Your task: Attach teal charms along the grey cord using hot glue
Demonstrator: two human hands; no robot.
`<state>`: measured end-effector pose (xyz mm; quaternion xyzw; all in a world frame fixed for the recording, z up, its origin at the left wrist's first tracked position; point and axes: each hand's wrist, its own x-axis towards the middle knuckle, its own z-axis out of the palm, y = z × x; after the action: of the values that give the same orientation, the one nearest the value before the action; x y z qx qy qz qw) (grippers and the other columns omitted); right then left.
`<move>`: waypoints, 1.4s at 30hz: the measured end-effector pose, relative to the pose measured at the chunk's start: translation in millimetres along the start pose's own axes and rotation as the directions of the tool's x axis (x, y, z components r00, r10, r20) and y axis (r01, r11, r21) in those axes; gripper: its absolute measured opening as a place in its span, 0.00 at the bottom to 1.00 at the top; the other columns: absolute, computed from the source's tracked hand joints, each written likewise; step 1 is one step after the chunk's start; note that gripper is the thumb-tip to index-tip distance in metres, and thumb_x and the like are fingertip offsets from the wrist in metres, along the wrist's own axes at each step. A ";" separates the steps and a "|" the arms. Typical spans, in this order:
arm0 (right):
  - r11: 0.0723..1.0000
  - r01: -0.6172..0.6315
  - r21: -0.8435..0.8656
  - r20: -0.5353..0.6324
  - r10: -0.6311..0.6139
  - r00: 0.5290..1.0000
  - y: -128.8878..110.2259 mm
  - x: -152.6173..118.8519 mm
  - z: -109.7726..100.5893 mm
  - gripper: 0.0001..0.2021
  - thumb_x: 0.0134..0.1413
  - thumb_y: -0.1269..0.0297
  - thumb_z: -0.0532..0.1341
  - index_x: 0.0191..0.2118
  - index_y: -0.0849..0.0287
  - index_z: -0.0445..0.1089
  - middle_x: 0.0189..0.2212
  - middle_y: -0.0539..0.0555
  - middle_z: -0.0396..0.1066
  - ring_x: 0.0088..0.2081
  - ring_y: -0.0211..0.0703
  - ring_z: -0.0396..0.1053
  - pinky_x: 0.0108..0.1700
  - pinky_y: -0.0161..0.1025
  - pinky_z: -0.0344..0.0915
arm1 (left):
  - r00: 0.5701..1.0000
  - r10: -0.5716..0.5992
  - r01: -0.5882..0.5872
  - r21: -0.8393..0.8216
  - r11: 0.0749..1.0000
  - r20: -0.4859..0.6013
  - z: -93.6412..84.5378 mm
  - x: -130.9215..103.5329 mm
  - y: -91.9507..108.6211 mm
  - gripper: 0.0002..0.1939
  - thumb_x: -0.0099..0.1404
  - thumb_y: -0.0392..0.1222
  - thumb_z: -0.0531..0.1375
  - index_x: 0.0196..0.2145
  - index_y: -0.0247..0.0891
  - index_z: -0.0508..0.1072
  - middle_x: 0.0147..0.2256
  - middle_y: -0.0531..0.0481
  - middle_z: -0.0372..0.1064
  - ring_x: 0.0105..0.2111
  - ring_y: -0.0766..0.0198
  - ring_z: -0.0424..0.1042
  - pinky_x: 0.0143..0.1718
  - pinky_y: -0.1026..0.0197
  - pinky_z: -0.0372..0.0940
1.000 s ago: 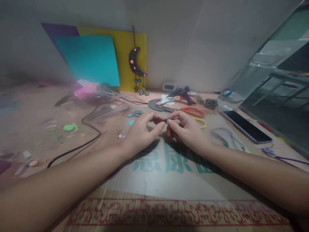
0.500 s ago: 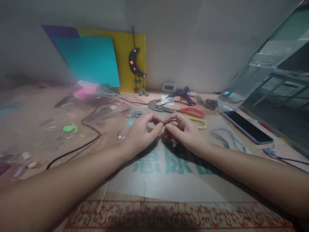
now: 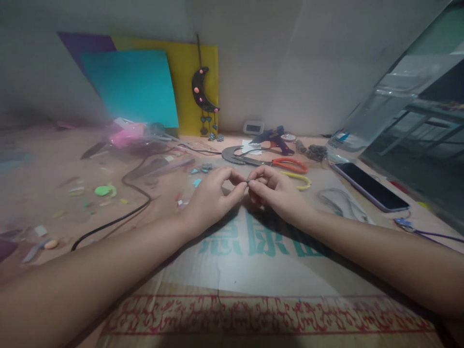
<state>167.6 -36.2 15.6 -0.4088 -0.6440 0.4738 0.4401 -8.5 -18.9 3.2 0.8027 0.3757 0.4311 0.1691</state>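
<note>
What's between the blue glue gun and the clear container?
In the head view, grey corded bundles lie between the glue gun and the clear container, with a round white item by the gun.

A craft corner, perhaps in a home, though the view does not settle which building. A pink worktop [image 3: 119, 169] stands against a plain pale wall [image 3: 268, 58]. On it lie a dark blue glue gun [image 3: 274, 139], scissors with an orange handle [image 3: 290, 165], scattered colored scraps and a smartphone [image 3: 371, 186]. Turquoise, yellow and purple sheets lean upright at the back, with a dark crescent moon ornament [image 3: 201, 92] hanging before the yellow one.
</note>
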 end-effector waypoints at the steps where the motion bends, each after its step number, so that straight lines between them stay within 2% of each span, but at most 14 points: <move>1: 1.000 -0.013 -0.001 0.000 0.013 1.000 -0.8 0.0 -0.3 0.09 0.57 0.59 0.61 0.35 0.57 0.61 0.17 0.43 0.64 0.19 0.32 0.60 0.21 0.29 0.57 | 1.000 0.000 0.000 -0.004 1.000 0.001 0.0 -0.1 0.0 0.03 0.65 0.39 0.58 0.34 0.39 0.70 0.35 0.51 0.73 0.39 0.60 0.72 0.44 0.58 0.64; 7: 1.000 -0.029 0.005 0.016 0.029 0.999 1.4 2.1 -2.1 0.10 0.58 0.58 0.61 0.36 0.58 0.62 0.17 0.43 0.65 0.17 0.31 0.60 0.20 0.29 0.56 | 0.997 -0.066 0.068 -0.042 0.997 0.038 -0.6 1.3 0.1 0.03 0.63 0.39 0.59 0.33 0.39 0.70 0.34 0.51 0.73 0.38 0.60 0.71 0.43 0.57 0.63; 12: 0.998 -0.022 0.062 0.074 0.018 0.997 5.8 3.3 -3.7 0.17 0.55 0.53 0.63 0.43 0.57 0.61 0.19 0.43 0.66 0.19 0.33 0.61 0.22 0.31 0.58 | 0.986 -0.152 0.161 -0.138 0.977 0.073 -0.7 4.8 -2.6 0.04 0.64 0.40 0.57 0.31 0.39 0.69 0.33 0.52 0.72 0.36 0.61 0.71 0.42 0.57 0.64; 14: 0.998 -0.006 0.066 0.059 0.002 0.998 5.8 3.2 -4.5 0.18 0.56 0.51 0.62 0.45 0.58 0.62 0.19 0.43 0.64 0.19 0.33 0.61 0.22 0.32 0.59 | 0.977 -0.192 0.205 -0.177 0.963 0.089 -0.2 6.2 -4.4 0.05 0.64 0.41 0.57 0.32 0.39 0.69 0.33 0.51 0.72 0.36 0.61 0.71 0.41 0.58 0.63; 19: 1.000 -0.005 0.001 -0.008 0.005 1.000 4.7 4.6 -6.3 0.18 0.53 0.49 0.64 0.39 0.60 0.66 0.22 0.45 0.65 0.18 0.30 0.58 0.19 0.31 0.55 | 0.959 -0.259 0.279 -0.236 0.931 0.114 1.0 8.2 -5.8 0.08 0.63 0.44 0.58 0.31 0.38 0.69 0.32 0.51 0.71 0.35 0.61 0.70 0.39 0.59 0.63; 23: 1.000 -0.012 -0.020 -0.002 0.012 1.000 6.7 5.3 -5.8 0.17 0.50 0.51 0.66 0.37 0.60 0.66 0.26 0.46 0.67 0.19 0.29 0.60 0.19 0.30 0.56 | 0.961 -0.238 0.266 -0.236 0.935 0.137 0.3 7.7 -3.3 0.08 0.63 0.44 0.58 0.32 0.37 0.69 0.32 0.51 0.70 0.36 0.62 0.69 0.40 0.59 0.62; 30: 0.997 -0.072 -0.040 -0.040 0.071 0.997 9.9 5.3 -4.8 0.15 0.51 0.52 0.65 0.34 0.58 0.63 0.20 0.44 0.64 0.18 0.31 0.60 0.18 0.31 0.56 | 0.963 -0.224 0.254 -0.234 0.938 0.147 -1.3 6.8 0.4 0.06 0.62 0.42 0.59 0.35 0.36 0.70 0.35 0.50 0.71 0.38 0.61 0.70 0.42 0.60 0.62; 36: 0.995 -0.070 -0.067 -0.035 0.068 0.997 9.0 5.8 -3.7 0.16 0.49 0.52 0.66 0.32 0.58 0.63 0.21 0.45 0.65 0.20 0.33 0.63 0.21 0.31 0.58 | 0.970 -0.197 0.225 -0.209 0.952 0.144 -0.9 7.6 -2.8 0.08 0.64 0.43 0.57 0.32 0.36 0.70 0.33 0.50 0.71 0.38 0.60 0.69 0.42 0.59 0.62; 42: 0.996 -0.080 -0.047 -0.022 0.079 0.997 9.6 5.0 -4.1 0.13 0.52 0.54 0.64 0.33 0.59 0.64 0.22 0.45 0.67 0.20 0.32 0.63 0.20 0.30 0.59 | 0.963 -0.224 0.256 -0.243 0.936 0.150 0.0 7.5 -5.8 0.09 0.64 0.45 0.57 0.32 0.37 0.70 0.34 0.49 0.71 0.37 0.60 0.69 0.40 0.58 0.63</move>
<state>171.2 -28.3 7.9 -0.4493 -0.6338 0.4714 0.4174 -8.6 -9.5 3.9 0.7462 0.4002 0.4036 0.3466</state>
